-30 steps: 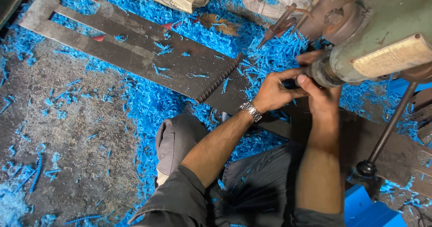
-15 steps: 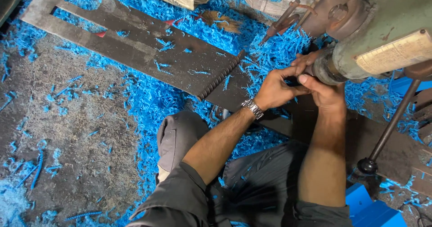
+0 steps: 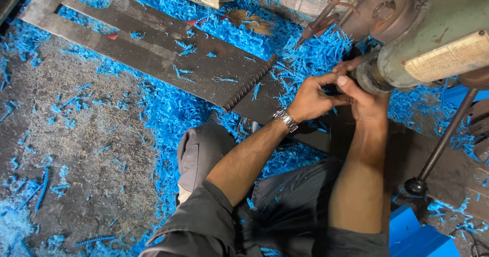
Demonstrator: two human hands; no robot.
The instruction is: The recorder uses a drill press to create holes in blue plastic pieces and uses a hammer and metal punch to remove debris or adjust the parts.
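1. A large machine with a worn, pale green metal body fills the upper right corner, seen from above. A cream rectangular plate is fixed to its side.
2. A dark, round metal end piece juts from the machine's lower left end, tilted down and to the left.
3. The left hand, with a metal watch at the wrist, is curled just left of that piece, fingertips pinched together.
4. The right hand rests against the end piece from below, thumb touching the left fingers; whatever they pinch is hidden.
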